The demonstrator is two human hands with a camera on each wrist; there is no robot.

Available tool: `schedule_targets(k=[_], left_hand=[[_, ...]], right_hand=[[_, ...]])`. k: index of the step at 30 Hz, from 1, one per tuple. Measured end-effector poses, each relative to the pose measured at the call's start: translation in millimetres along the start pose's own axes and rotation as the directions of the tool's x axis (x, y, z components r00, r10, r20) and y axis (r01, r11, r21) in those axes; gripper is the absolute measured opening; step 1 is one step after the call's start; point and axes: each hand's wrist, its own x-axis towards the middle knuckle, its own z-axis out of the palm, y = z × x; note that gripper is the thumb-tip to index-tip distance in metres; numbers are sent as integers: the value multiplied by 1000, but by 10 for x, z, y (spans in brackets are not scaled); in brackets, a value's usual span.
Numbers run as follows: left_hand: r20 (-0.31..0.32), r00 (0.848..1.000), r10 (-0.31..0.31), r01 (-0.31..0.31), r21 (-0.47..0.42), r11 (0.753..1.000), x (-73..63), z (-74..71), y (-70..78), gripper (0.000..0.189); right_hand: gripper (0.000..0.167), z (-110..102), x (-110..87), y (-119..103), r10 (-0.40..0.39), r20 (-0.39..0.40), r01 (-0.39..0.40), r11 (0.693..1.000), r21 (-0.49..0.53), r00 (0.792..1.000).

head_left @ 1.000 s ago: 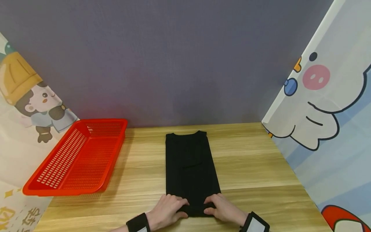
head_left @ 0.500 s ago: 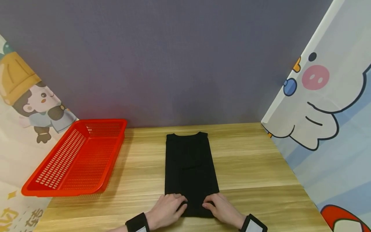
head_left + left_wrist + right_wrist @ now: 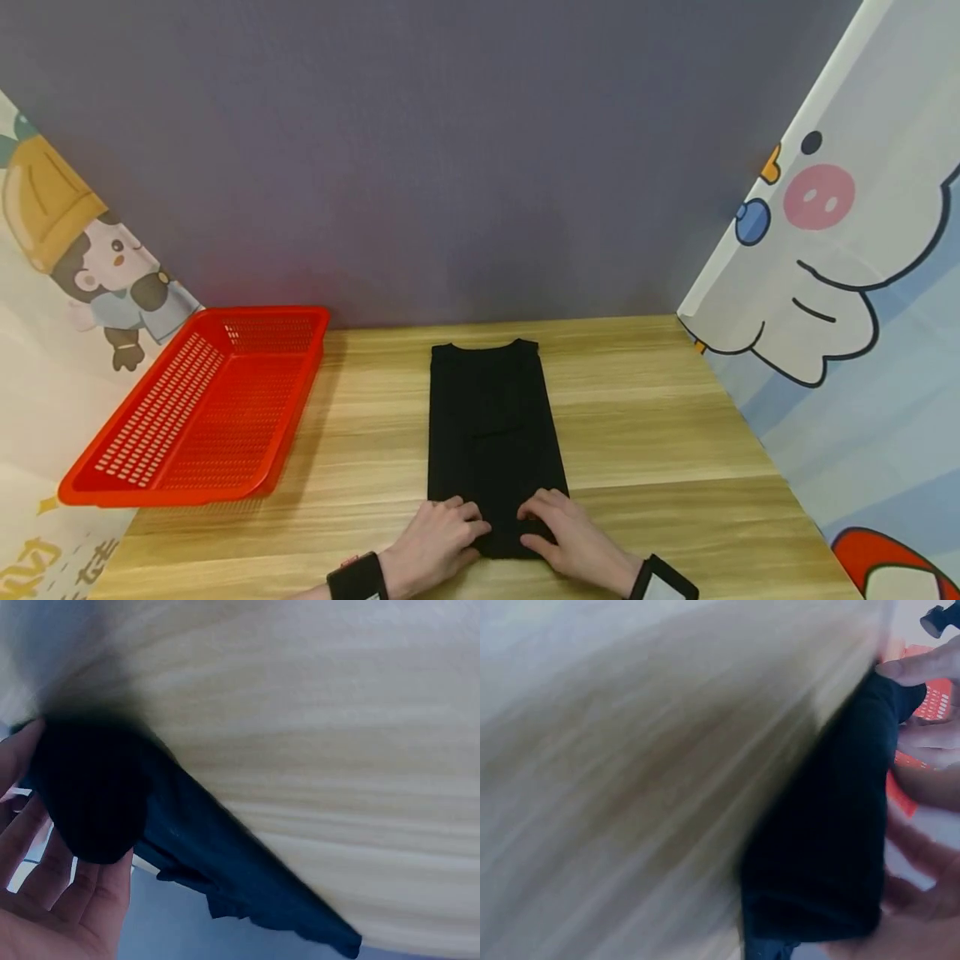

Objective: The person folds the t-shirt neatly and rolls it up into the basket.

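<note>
A black folded shirt (image 3: 491,417) lies lengthwise on the wooden table, its curved neckline at the far end. My left hand (image 3: 435,537) is at the shirt's near left corner, with bent fingers and thumb at the cloth. On the near right corner, my right hand (image 3: 576,540) has its fingers bent over the fabric and its thumb by the near edge. Dark cloth (image 3: 202,832) sits between thumb and fingers in the left wrist view. Seen from the right wrist, the near end of the cloth (image 3: 825,810) forms a thick fold beside the fingers, some of which it hides.
To the left stands a red plastic basket (image 3: 296,433) with perforated sides. Bare wooden tabletop (image 3: 645,417) shows on both sides of the shirt. A grey panel (image 3: 480,167) rises behind the table, and printed cartoon sheets (image 3: 855,333) flank it.
Both hands stay at the shirt's near end while their fingers shift on the cloth. The right fingers have spread a little from the thumb. The shirt and the basket keep their places.
</note>
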Motion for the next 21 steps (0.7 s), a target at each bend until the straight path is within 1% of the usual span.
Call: schedule_targets(k=[3, 5, 7, 8, 10, 12, 14, 17, 19, 21], left_hand=[[29, 999, -45, 48, -106, 993, 7, -8, -13, 22], [39, 997, -73, 79, -182, 980, 9, -12, -24, 22], [52, 994, -100, 110, -259, 960, 12, -18, -35, 21], [53, 992, -111, 121, -283, 951, 15, -19, -40, 21], [54, 991, -119, 130, -304, 944, 20, -12, -45, 21], [67, 991, -115, 129, -279, 952, 25, -7, -43, 22], [75, 993, -96, 110, -218, 970, 27, 0, -35, 27], [76, 995, -65, 73, -104, 992, 21, 7, -22, 37], [61, 997, -46, 49, -47, 998, 18, 3, -16, 42], [44, 999, -29, 29, -2, 1000, 16, 1, -13, 43]], right_hand=[[31, -19, -31, -28, -44, 42, 49, 992, -114, 998], [36, -19, -43, -47, -64, 59, 74, 980, -186, 996], [33, -13, -47, -63, -87, 58, 98, 965, -241, 995], [30, -8, -48, -70, -98, 50, 108, 960, -259, 994], [22, 2, -43, -77, -110, 34, 115, 957, -266, 993], [15, 7, -31, -75, -109, 20, 111, 964, -243, 994], [11, 6, -16, -72, -88, 14, 89, 976, -197, 996], [9, -11, 1, -66, -17, 30, 20, 995, -97, 999], [10, -35, 10, -63, 29, 48, -27, 999, -46, 998], [12, -61, 14, -54, 62, 69, -62, 998, -3, 996]])
